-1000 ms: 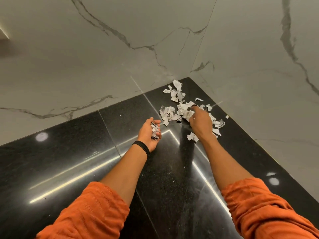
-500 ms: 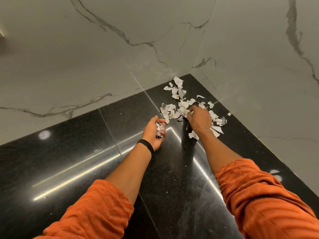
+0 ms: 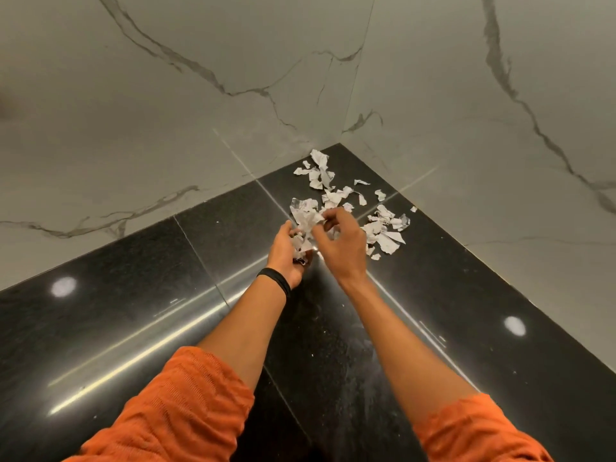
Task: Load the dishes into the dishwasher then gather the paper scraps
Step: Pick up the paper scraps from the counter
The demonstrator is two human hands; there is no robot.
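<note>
Head view: left hand (image 3: 285, 251) grip curls round paper scraps (image 3: 388, 241); right hand (image 3: 341, 243) grip pinches one; they seem light and floppy; pinch the edges softly.

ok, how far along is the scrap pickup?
Partway. Done: the left hand holds a bundle of gathered scraps. In hand: the right hand pinches another piece just above that bundle. Left: many loose scraps lie on the black surface in the corner.

Legible text: none could be read.
Print: faint grey marks lay on the paper scraps (image 3: 383, 233), at 1 o'clock on the surface (image 3: 133, 311), too small to read.
</note>
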